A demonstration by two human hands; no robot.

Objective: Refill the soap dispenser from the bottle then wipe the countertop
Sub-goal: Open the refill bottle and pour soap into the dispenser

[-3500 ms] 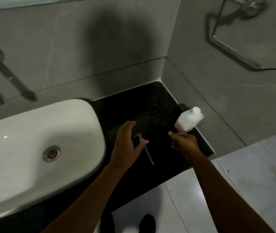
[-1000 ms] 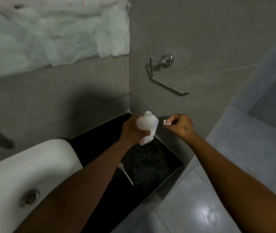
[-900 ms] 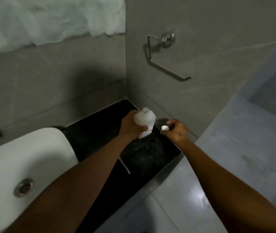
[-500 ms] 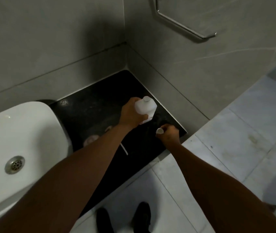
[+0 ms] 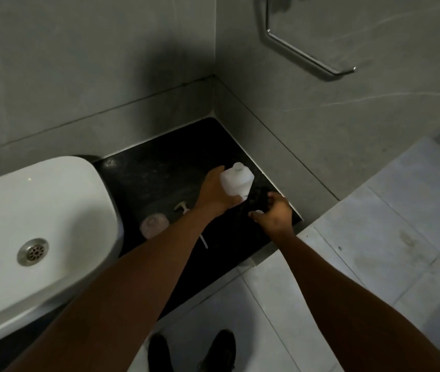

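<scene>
My left hand [image 5: 214,193] grips a white refill bottle [image 5: 237,180] held upright with its neck uncapped, just above the black countertop [image 5: 159,167]. My right hand [image 5: 273,213] hovers low over the counter's right front corner, its fingers pinching the small white cap [image 5: 258,211]. The clear pinkish soap dispenser [image 5: 154,224] stands on the counter near the sink, without its pump. The white pump head [image 5: 182,207] lies on the counter beside it, its tube partly hidden under my left forearm.
A white basin [image 5: 39,210] with a metal drain fills the left side. Grey tiled walls meet in a corner behind the counter, with a chrome towel ring [image 5: 302,49] on the right wall. Pale floor tiles and my dark shoes [image 5: 192,350] lie below.
My left hand picked up the bottle and my right hand took off its cap. In the last half second my right hand has lowered with the cap toward the counter; the view tilted down.
</scene>
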